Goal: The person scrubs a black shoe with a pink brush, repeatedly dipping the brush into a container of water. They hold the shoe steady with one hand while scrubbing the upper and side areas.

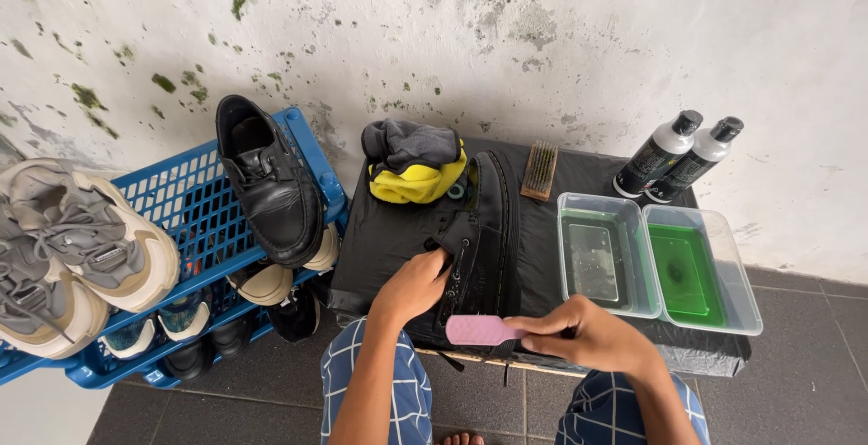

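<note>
Brushing a black boot on the table

Head view: the left hand (414, 284) is gripping the boot (484, 232) lying mid-table (389, 228), the right hand (588, 335) is closing round a pink brush (484, 330) at its near end; tubs (606, 255) are sitting right, shoes waiting on the blue rack (194, 201).

1. Boot (484, 232) lies under left hand (411, 287), ahead of right hand (592, 336)
2. Two tubs (655, 264) sit right of both hands
3. Bottles (678, 156) stand behind them
4. Shoe rack (194, 201) stands left
5. Cloths (414, 163), possibly bundled, lie beyond the boot
</note>
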